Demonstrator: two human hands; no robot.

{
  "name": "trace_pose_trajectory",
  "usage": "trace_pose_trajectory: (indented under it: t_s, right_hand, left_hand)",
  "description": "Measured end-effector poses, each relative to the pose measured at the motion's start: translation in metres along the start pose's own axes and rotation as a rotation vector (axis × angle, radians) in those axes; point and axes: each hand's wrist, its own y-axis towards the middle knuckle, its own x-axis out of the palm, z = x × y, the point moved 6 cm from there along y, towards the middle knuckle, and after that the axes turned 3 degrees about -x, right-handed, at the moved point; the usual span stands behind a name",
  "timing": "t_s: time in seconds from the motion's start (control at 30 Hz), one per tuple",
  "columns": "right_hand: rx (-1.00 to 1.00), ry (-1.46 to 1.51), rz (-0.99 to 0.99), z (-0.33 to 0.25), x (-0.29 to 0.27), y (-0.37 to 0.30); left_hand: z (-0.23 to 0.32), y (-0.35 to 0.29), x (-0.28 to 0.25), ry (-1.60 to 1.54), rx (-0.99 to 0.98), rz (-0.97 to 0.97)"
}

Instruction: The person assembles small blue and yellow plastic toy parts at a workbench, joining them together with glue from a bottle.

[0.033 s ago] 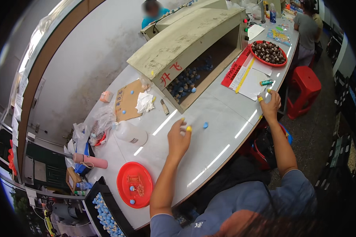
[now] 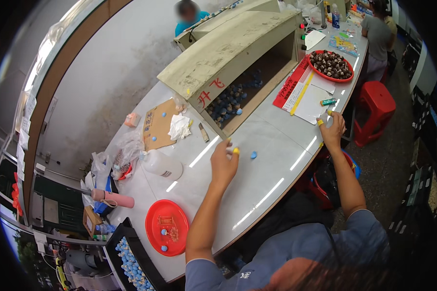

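My left hand (image 2: 223, 164) hovers over the grey table, its fingers loosely bent and the yellow-capped thumb and fingertip apart; I see nothing between them. Just to its right lies a small blue piece (image 2: 253, 155). At the table's right edge is my right hand (image 2: 333, 133), also wearing yellow finger covers. Its two covered tips are spread, with no held thing visible, close to a small green tube (image 2: 328, 102) on a white-and-red paper sheet (image 2: 309, 104). Beyond my hands, a cream box-shaped machine (image 2: 228, 63) has many small blue pieces (image 2: 228, 103) in its opening.
A red plate (image 2: 153, 213) with two blue pieces sits at near left, beside a black tray (image 2: 148, 264) of blue-and-white pieces. A white bottle (image 2: 162, 164), pink flask (image 2: 114, 198) and cardboard (image 2: 155, 131) lie left. A red bowl (image 2: 320, 76) of brown pieces and red stool (image 2: 375, 111) are right.
My left hand has shifted slightly right and away from me. The whole view has moved a little; my right hand stays by the table edge.
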Motion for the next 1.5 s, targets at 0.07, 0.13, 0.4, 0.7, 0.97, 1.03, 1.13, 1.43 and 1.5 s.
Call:
trace_pose_trajectory:
  t_s: [0.07, 0.13, 0.4, 0.7, 0.97, 1.03, 1.13, 1.43, 1.5]
  right_hand:
    - [-0.018, 0.022, -0.024, 0.003, 0.008, -0.003]
    - [-0.043, 0.060, 0.010, -0.007, 0.014, -0.005]
    - [-0.065, 0.079, 0.011, -0.016, 0.008, -0.010]
    - [-0.109, 0.108, 0.040, -0.017, 0.001, -0.009]
    - [-0.111, 0.598, -0.297, -0.086, -0.012, -0.031]
    - [-0.183, 0.713, -0.511, -0.118, -0.006, -0.053]
    - [-0.278, 0.810, -0.810, -0.167, -0.003, -0.090]
    - [-0.493, 1.063, -0.912, -0.248, -0.001, -0.145]
    - [-0.500, 1.126, -0.919, -0.251, -0.001, -0.149]
  left_hand:
    - [0.010, 0.044, 0.032, 0.110, 0.065, -0.030]
    - [-0.004, 0.081, 0.054, 0.296, 0.074, 0.035]
    - [-0.008, 0.148, 0.093, 0.635, -0.284, -0.179]
    - [-0.001, 0.133, 0.082, 0.640, -0.130, -0.030]
    - [-0.047, -0.015, 0.018, -0.675, -0.513, -0.333]
    - [-0.054, -0.053, 0.008, -0.879, -0.697, -0.462]
    - [-0.057, -0.087, -0.006, -1.011, -0.744, -0.432]
    - [-0.074, -0.120, -0.007, -1.088, -0.728, -0.483]
    - [-0.075, -0.120, -0.005, -1.098, -0.719, -0.491]
